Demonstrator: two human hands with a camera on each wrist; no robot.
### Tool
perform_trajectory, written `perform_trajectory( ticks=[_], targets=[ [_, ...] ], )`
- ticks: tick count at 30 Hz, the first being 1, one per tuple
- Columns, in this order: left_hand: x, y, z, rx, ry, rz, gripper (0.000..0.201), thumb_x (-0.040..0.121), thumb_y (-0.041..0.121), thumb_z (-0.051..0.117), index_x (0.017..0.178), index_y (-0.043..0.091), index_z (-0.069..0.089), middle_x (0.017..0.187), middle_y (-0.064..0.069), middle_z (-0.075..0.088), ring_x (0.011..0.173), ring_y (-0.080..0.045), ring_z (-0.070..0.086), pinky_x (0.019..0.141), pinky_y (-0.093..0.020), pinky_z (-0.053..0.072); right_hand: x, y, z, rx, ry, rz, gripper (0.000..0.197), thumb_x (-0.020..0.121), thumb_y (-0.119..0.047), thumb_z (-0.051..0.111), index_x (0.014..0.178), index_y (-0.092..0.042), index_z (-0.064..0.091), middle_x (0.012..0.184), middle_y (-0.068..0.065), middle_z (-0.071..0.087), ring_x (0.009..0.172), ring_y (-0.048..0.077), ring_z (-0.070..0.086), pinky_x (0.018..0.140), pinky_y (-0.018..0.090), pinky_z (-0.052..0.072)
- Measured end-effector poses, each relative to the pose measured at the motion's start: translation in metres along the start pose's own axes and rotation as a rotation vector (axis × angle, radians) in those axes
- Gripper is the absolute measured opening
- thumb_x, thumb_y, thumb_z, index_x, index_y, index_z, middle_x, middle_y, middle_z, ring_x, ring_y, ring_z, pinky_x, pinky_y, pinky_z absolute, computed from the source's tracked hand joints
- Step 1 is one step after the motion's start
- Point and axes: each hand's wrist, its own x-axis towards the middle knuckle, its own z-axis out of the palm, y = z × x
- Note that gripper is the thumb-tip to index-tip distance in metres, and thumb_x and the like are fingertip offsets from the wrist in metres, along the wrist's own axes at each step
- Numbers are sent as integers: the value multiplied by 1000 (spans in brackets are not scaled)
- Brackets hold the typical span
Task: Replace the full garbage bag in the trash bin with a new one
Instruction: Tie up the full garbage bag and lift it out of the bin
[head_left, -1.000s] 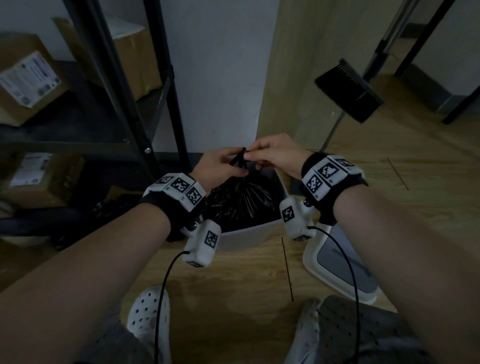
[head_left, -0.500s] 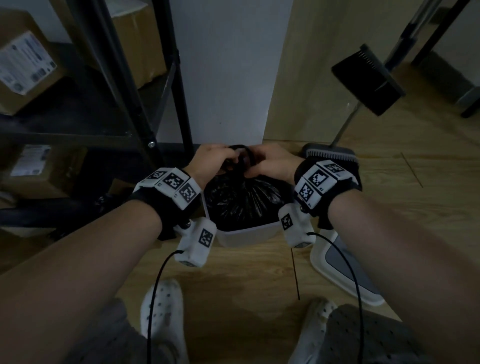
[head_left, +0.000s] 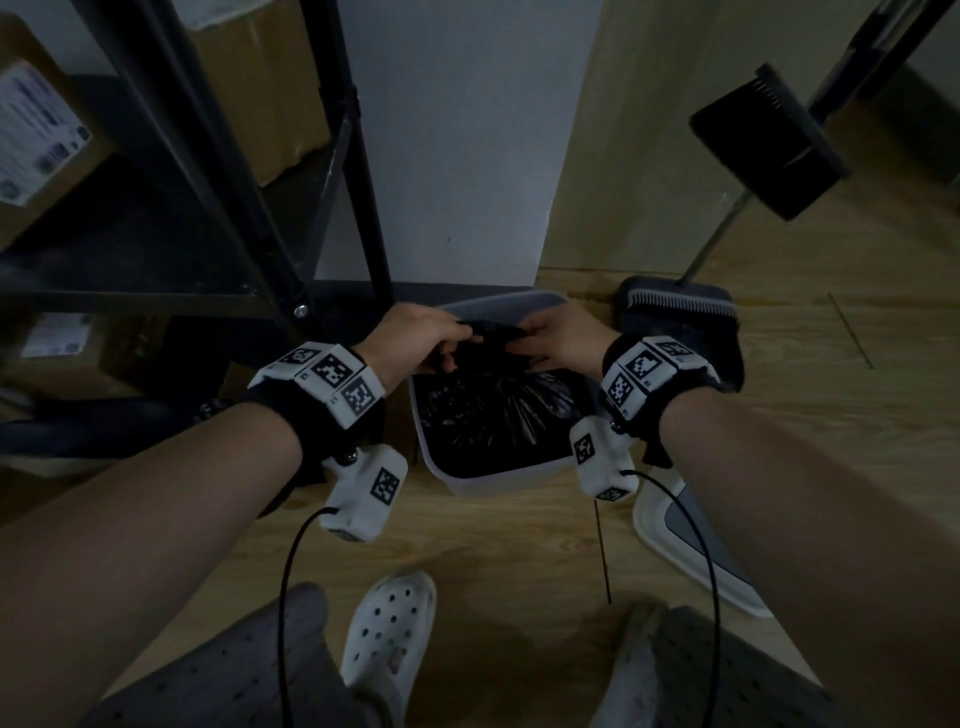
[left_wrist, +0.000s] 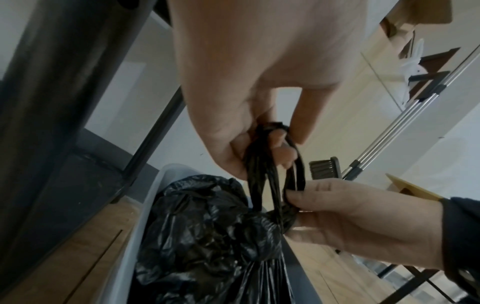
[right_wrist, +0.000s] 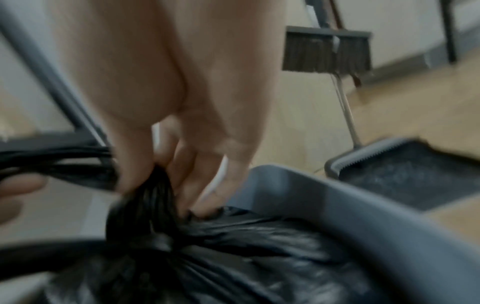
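A full black garbage bag (head_left: 493, 415) sits in a grey-white trash bin (head_left: 498, 475) on the wooden floor against the wall. Its top is gathered into a twisted neck (left_wrist: 279, 216) with looped black strands (left_wrist: 262, 162) rising from it. My left hand (head_left: 421, 338) pinches the loop's upper end (left_wrist: 272, 131). My right hand (head_left: 561, 338) pinches the gathered neck (right_wrist: 148, 193) just above the bag (right_wrist: 233, 257), close to the bin's rim (right_wrist: 350, 197). Both hands meet over the bin's far side.
A black metal shelf rack (head_left: 218, 171) with cardboard boxes (head_left: 41, 135) stands to the left. A broom (head_left: 769, 150) and dustpan (head_left: 680, 322) lean at the right. The bin's lid (head_left: 696, 545) lies on the floor to the right. White clogs (head_left: 389, 629) are near me.
Both hands have dropped from well above the bin down onto the bag's top, and the gathered neck has come down with them. The view has tilted downwards.
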Motion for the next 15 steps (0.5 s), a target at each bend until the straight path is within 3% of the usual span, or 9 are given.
perform_trajectory(
  ticks=[1,4,7,10,13,15],
  targets=[
    [2,-1,0,-13,18,-16,18,88,4,58,72,7,65,40,6,53,36,-6,51,50,-19,47,0,1,-3,27,35,-1,11,85,-6,65,77,-12,64,77,5,63,76,20,63,74,26,57],
    [3,-4,0,76,42,-18,17,86,1,59,73,11,62,57,-4,59,39,-5,56,65,-28,52,-6,-3,-11,123,108,2,6,82,-3,69,80,-7,66,82,11,65,87,28,66,78,34,60],
    [0,-6,-2,122,31,-38,7,86,-1,61,90,5,61,71,-8,61,59,-12,61,77,-33,54,-13,-11,-12,165,139,-24,4,82,1,68,80,-3,67,81,12,65,82,26,65,74,31,59],
    [-6,-8,-5,155,25,-60,19,85,-2,61,105,-1,61,72,-8,60,65,-14,59,75,-31,54,-21,-24,-10,166,154,-66,18,82,3,66,99,9,65,82,13,64,77,21,65,72,27,59],
    [-12,-5,-7,150,59,-25,25,84,-3,63,108,-9,62,72,-7,59,66,-13,58,66,-24,57,-27,-39,-9,161,155,-107,23,84,4,64,105,13,62,81,13,62,73,18,63,67,20,59],
    [-15,2,-10,139,97,18,27,82,-1,66,109,-7,64,74,-4,60,69,-11,59,60,-17,56,-33,-49,-12,178,164,-119,26,84,3,63,108,13,61,81,12,62,73,16,62,65,18,58]
  ],
)
